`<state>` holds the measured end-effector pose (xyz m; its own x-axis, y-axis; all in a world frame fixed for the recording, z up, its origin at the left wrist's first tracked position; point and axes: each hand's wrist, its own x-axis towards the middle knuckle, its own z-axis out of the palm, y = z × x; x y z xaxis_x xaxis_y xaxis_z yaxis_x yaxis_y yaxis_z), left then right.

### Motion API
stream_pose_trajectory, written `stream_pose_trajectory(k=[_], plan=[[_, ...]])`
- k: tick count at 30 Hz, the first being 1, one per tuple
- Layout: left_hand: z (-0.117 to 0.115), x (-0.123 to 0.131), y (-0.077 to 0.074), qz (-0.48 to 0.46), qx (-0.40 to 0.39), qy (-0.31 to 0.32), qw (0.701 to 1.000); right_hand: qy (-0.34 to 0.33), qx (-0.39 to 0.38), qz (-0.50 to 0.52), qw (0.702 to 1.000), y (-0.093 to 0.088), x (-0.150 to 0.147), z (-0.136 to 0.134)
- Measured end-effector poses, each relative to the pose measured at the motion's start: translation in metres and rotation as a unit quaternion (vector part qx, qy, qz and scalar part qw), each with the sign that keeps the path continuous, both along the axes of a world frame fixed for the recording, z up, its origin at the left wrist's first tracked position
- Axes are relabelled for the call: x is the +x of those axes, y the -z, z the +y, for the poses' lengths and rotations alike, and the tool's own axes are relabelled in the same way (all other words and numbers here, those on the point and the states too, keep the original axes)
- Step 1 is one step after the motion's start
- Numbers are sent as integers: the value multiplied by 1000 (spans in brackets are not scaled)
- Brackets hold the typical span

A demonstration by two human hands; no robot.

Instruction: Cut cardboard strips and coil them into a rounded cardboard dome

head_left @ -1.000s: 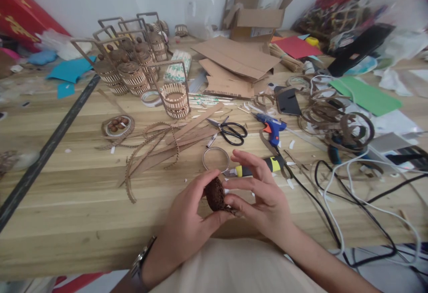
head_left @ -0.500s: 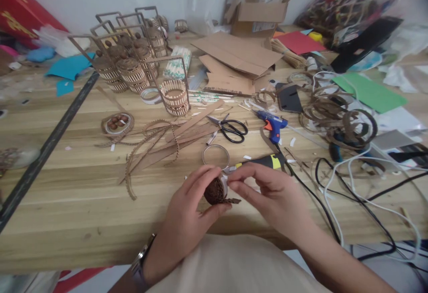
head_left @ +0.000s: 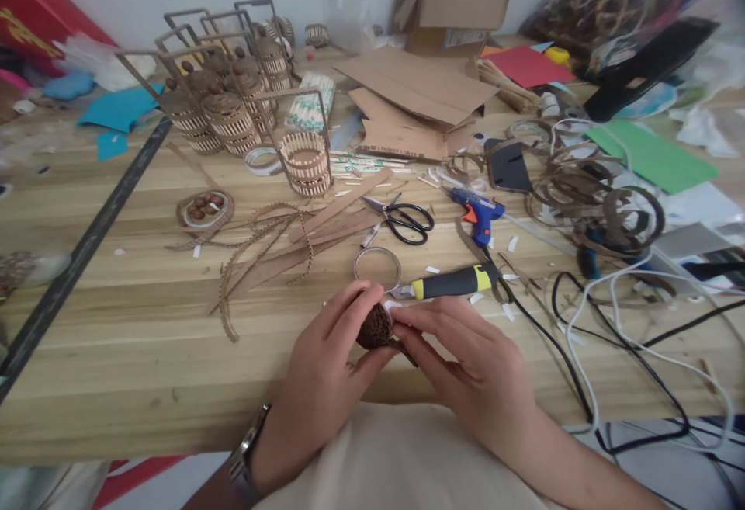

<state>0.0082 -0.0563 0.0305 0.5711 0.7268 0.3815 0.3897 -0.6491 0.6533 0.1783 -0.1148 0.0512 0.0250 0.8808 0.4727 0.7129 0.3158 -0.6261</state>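
Curled around a tightly wound coil of brown notched strip (head_left: 373, 327) is my left hand (head_left: 326, 362), its fingers on top and thumb below. My right hand (head_left: 474, 359) pinches at the coil's right side, where a small white piece (head_left: 389, 306) shows against the fingertips. The strip's loose end (head_left: 406, 352) sticks out at the lower right, beside my right thumb. Just beyond the coil lie a thin ring (head_left: 377, 268) and a black-and-yellow utility knife (head_left: 454, 283). My fingers partly hide the coil and the white piece.
Black-handled scissors (head_left: 409, 223) and a blue glue gun (head_left: 478, 213) lie farther back. Small slatted baskets (head_left: 230, 126) stand at the back left. Notched strips (head_left: 233, 293) curl on the left, brown rings (head_left: 587, 192) pile up right, and cables (head_left: 582, 324) trail nearby.
My right hand has come in closer, its fingers now against the coil's side. The coil has turned slightly and its loose end now points lower right. The camera view has shifted slightly.
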Motion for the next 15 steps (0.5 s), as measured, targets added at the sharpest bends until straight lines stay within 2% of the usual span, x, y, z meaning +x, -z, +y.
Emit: stream_pose_trajectory(k=[8, 15], plan=[[0, -3, 1, 24, 68, -2, 997, -17, 41, -110, 993, -4, 2, 3], [-2, -4, 3, 47, 79, -2, 996, -41, 40, -162, 985, -4, 2, 4]])
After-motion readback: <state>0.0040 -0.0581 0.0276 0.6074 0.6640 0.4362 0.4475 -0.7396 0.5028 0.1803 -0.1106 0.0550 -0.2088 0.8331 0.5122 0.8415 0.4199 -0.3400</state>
